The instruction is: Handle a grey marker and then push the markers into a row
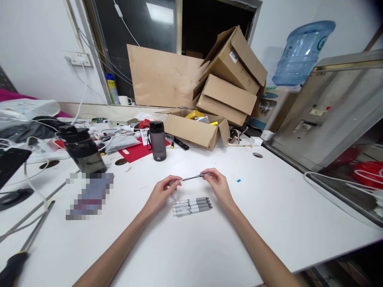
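Grey pen (191, 177) is held level between both hands, just above the white table (269, 215). Left hand (163, 190) pinches the barrel end with closed fingers and right hand (217, 184) pinches the cap end, probably so each end can be pulled. Three more pens (192, 206) lie side by side just below the hands, easy to reach. A small dark bottle (157, 140) stands well beyond.

Grey pens (192, 206), white table (269, 207), smoky-grey bottle (157, 140) w/ black lid, red mat (136, 152).
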Available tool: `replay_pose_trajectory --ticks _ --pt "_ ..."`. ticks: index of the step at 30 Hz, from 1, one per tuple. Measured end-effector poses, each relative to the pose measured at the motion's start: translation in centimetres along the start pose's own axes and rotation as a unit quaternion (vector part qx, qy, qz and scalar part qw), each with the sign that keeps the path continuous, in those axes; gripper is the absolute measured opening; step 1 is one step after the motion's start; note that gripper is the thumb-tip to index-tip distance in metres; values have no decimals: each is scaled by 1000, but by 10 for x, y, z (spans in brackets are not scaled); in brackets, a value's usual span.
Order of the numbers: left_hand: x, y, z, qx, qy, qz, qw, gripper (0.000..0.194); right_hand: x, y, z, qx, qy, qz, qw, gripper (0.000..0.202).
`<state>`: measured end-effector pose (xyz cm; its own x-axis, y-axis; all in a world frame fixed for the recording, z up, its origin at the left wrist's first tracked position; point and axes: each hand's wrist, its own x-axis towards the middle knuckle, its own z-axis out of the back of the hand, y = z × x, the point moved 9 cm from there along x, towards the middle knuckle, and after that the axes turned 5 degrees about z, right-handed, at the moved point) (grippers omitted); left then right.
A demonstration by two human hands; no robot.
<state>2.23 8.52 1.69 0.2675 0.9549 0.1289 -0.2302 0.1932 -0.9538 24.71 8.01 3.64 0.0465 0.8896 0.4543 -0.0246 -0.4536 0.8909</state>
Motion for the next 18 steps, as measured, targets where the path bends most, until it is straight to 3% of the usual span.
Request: replay_pose_trajectory --ticks 8,18 --pt "-2 -7 -8 9 19 -5 1000 32 -6 -1 -15 -11 46 6 999 17" --pt "-3 -8 -10 12 18 -8 1000 32 -7 2 -15 -15 47 1 999 17"
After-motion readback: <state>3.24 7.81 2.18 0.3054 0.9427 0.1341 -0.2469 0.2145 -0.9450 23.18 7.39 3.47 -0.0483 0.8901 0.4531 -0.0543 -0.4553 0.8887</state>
